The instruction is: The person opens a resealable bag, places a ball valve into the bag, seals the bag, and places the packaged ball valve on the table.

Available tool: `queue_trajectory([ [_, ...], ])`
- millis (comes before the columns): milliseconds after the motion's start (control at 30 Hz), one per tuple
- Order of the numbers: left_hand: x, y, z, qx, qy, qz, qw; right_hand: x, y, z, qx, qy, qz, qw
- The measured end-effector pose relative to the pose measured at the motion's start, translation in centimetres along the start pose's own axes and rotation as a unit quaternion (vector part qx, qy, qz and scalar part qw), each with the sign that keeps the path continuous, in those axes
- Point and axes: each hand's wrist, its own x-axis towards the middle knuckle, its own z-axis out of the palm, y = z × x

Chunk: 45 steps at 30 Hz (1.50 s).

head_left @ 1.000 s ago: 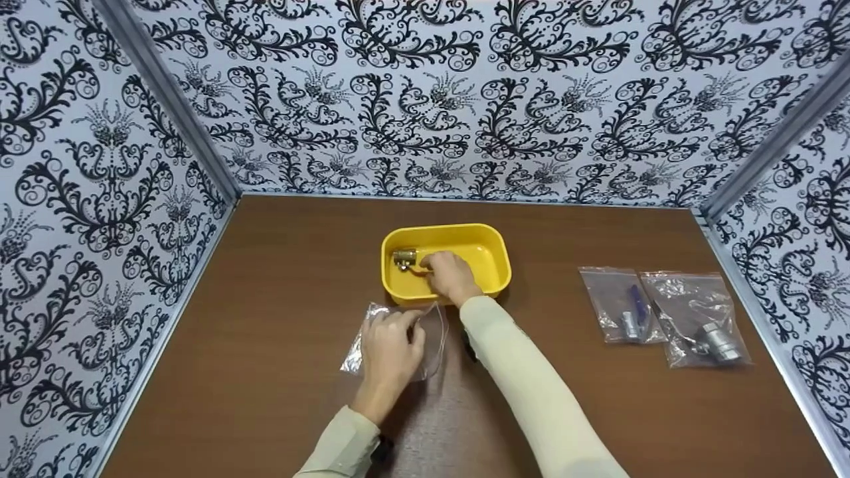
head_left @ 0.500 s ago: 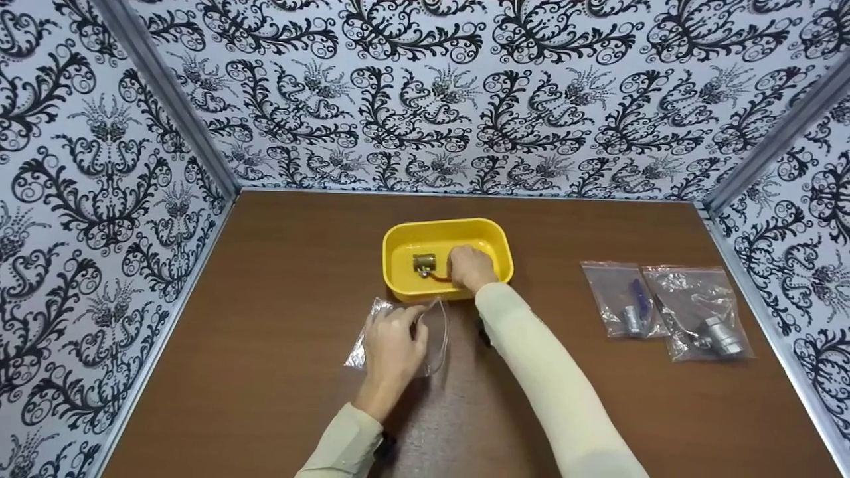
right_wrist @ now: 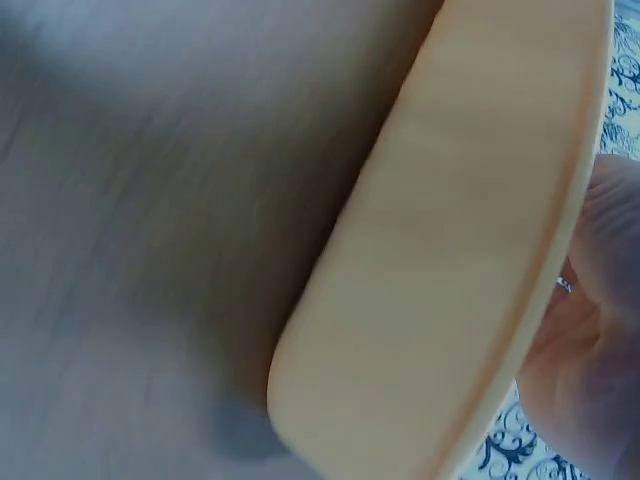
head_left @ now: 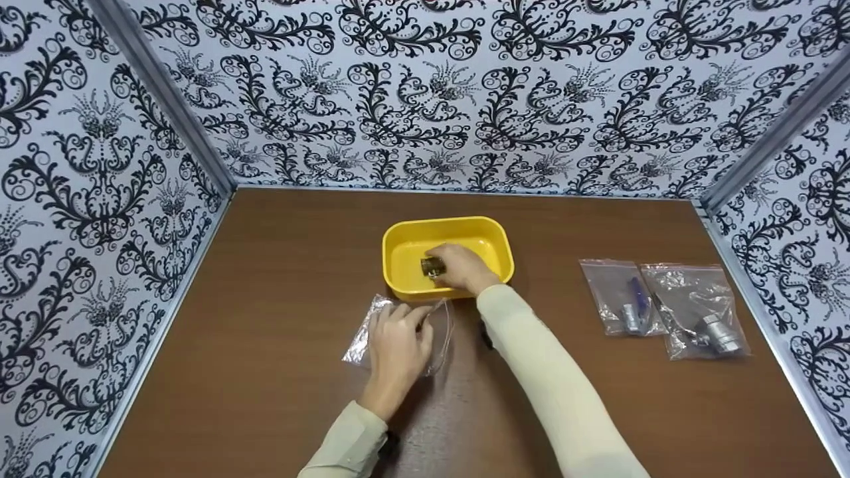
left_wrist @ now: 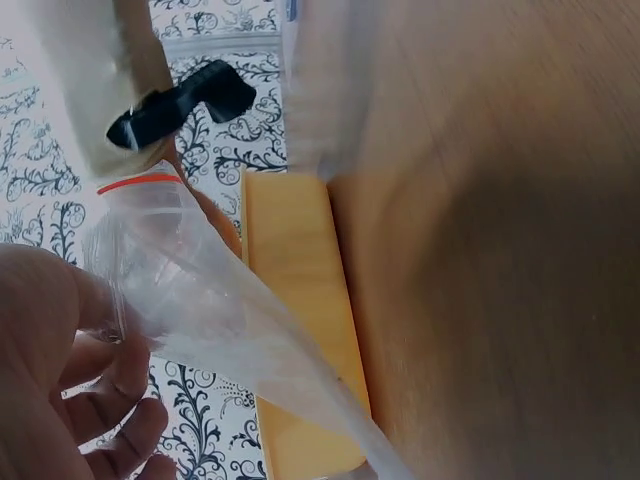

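Observation:
In the head view, my right hand [head_left: 460,265] reaches over the near rim of the yellow bin [head_left: 392,252] and grips a small brass ball valve [head_left: 433,267]. The valve's body sticks out to the left of the fingers; its lever is hidden under the hand. Nearer to me, my left hand [head_left: 398,342] pinches a clear zip bag [head_left: 362,342] in front of the bin. The left wrist view shows this zip bag [left_wrist: 200,275], with a red strip at its mouth, between thumb and fingers. In the right wrist view the bin wall covers much of my right hand [right_wrist: 590,340].
To the right on the brown table [head_left: 285,279] lie two zip bags. One zip bag [head_left: 611,285] holds a metal fitting and a blue-purple lever; the other zip bag [head_left: 684,285] holds a larger metal valve [head_left: 720,334]. Patterned walls [head_left: 431,99] enclose the table's back and sides.
The ball valve first slid right in the bin with my right hand at its reddish lever. Now the fingers have moved onto its body. My left hand stays at the bag.

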Motion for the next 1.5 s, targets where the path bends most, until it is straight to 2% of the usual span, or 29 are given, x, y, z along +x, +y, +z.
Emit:
queue_trajectory([
  [100, -0.1, 0.3, 0.1, 0.003, 0.006, 0.006, 1.0, 0.1, -0.3, 0.4, -0.006, -0.002, -0.008, 1.0],
  [267, -0.3, 0.6, 0.3, 0.002, 0.012, 0.014, 0.9998, 0.0, -0.3, 0.5, -0.013, 0.0, 0.014, 1.0],
  [433, -0.4, 0.7, 0.4, -0.004, 0.007, 0.021, 0.9998, -0.1, -0.4, 0.4, -0.026, 0.0, 0.018, 0.999],
  [667, -0.4, 0.4, 0.1, -0.001, 0.006, 0.022, 0.9997, -0.5, -0.9, -0.1, -0.053, 0.033, 0.014, 0.998],
  [833, -0.4, 0.3, 0.1, -0.002, -0.009, 0.015, 0.9998, -1.1, -0.5, -0.6, -0.056, 0.042, 0.022, 0.997],
  [967, -0.2, 0.2, 0.2, -0.001, -0.017, 0.011, 0.9998, -1.8, -0.2, -1.5, -0.063, 0.07, 0.012, 0.996],
  [1133, 0.3, 0.5, 0.4, -0.004, -0.017, 0.014, 0.9997, -3.8, -0.3, -3.0, -0.057, 0.109, 0.001, 0.992],
  [1300, 0.4, 0.7, 0.4, -0.004, -0.025, 0.013, 0.9996, -6.2, -1.0, -3.8, -0.042, 0.128, -0.025, 0.991],
  [1500, 0.4, 0.9, 0.7, -0.004, -0.017, 0.016, 0.9997, -9.5, -1.7, -4.5, -0.058, 0.16, -0.047, 0.984],
])
